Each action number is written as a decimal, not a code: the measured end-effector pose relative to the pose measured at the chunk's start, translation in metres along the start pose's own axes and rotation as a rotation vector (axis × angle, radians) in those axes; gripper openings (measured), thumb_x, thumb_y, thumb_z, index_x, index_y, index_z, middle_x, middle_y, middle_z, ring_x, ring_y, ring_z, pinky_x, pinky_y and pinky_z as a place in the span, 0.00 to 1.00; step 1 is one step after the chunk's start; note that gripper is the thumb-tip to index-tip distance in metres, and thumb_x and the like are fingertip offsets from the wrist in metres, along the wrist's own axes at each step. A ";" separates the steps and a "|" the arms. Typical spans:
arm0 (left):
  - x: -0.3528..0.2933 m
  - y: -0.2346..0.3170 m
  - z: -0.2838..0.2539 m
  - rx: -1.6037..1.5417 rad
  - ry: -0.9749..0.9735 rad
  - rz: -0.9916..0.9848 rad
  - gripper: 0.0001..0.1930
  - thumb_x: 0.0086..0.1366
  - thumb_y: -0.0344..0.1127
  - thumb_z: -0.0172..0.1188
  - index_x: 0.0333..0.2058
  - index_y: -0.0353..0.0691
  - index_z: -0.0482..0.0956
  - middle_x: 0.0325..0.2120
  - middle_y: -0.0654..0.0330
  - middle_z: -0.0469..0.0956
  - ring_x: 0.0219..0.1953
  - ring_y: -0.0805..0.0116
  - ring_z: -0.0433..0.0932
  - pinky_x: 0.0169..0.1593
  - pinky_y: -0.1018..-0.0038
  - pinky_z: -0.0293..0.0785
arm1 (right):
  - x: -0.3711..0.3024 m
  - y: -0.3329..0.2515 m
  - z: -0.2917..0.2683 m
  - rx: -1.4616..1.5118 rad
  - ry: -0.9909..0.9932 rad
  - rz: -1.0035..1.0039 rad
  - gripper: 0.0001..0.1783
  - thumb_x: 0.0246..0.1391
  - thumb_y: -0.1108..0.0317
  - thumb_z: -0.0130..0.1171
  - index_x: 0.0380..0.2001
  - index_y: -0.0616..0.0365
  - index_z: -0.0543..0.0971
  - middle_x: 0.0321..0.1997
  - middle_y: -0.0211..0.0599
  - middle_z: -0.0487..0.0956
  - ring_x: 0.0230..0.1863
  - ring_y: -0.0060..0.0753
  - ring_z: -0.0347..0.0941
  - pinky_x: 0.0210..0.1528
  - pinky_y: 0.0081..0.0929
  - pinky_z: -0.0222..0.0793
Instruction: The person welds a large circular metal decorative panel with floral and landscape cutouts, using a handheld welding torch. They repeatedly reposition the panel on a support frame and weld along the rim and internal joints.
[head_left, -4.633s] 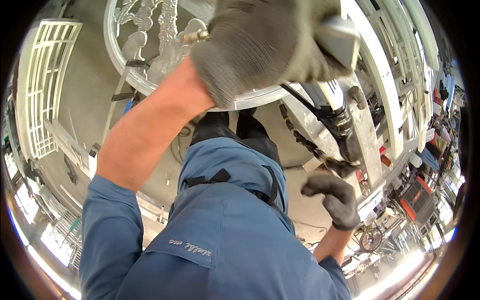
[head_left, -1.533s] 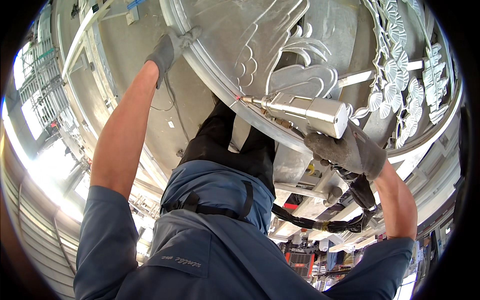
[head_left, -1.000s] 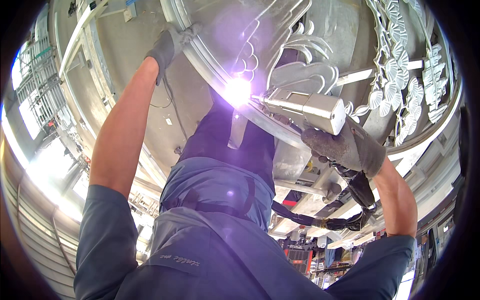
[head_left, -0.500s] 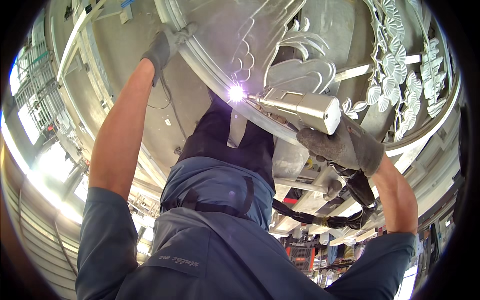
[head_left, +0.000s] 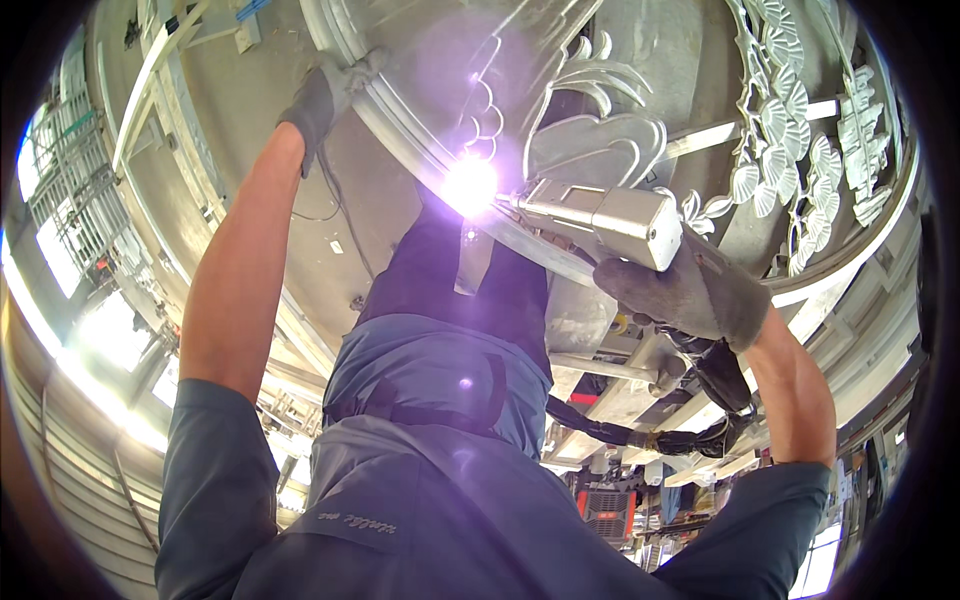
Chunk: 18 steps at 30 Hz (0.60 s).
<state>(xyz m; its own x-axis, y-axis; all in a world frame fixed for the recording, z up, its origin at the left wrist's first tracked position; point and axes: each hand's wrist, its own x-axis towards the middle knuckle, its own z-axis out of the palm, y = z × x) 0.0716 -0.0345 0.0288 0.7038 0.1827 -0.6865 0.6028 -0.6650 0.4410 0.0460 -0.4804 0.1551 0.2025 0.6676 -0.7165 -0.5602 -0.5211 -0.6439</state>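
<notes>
A curved silvery metal frame (head_left: 400, 128) bends across the upper middle of the view. At its left part my gloved left hand (head_left: 335, 92) is closed around the rail. My gloved right hand (head_left: 695, 295) grips a boxy silver welding gun (head_left: 610, 215) whose nozzle points left at the frame. A glaring white-purple welding spot (head_left: 470, 187) burns at the nozzle's end and hides the metal there. Inside the frame are scalloped, leaf-like metal ornaments (head_left: 605, 75). From the gun's grip a black-wrapped cable (head_left: 610, 435) runs down and left.
Metal shell-shaped ornaments (head_left: 775, 130) fill the frame's right side. Long metal bars (head_left: 185, 120) lie at the left. A thin cord (head_left: 350, 215) trails over the floor below my left hand. A red-and-black machine (head_left: 607, 513) stands at the lower right.
The welding spot has grown much larger and brighter, with a purple haze spreading around it. Both hands and the gun have hardly moved.
</notes>
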 end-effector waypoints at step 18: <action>-0.009 0.021 0.003 -0.181 -0.046 -0.019 0.26 0.72 0.47 0.60 0.40 0.26 0.60 0.54 0.47 0.79 0.58 0.64 0.76 0.62 0.72 0.70 | 0.007 -0.001 -0.004 0.118 -0.015 0.096 0.25 0.64 0.58 0.60 0.56 0.65 0.73 0.25 0.32 0.76 0.23 0.20 0.71 0.26 0.24 0.72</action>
<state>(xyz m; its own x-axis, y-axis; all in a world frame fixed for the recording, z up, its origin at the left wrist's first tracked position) 0.0768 -0.0530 0.0426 0.6764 0.1579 -0.7194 0.6763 -0.5200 0.5218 0.0513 -0.4777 0.1492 0.1324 0.6262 -0.7683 -0.6669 -0.5172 -0.5364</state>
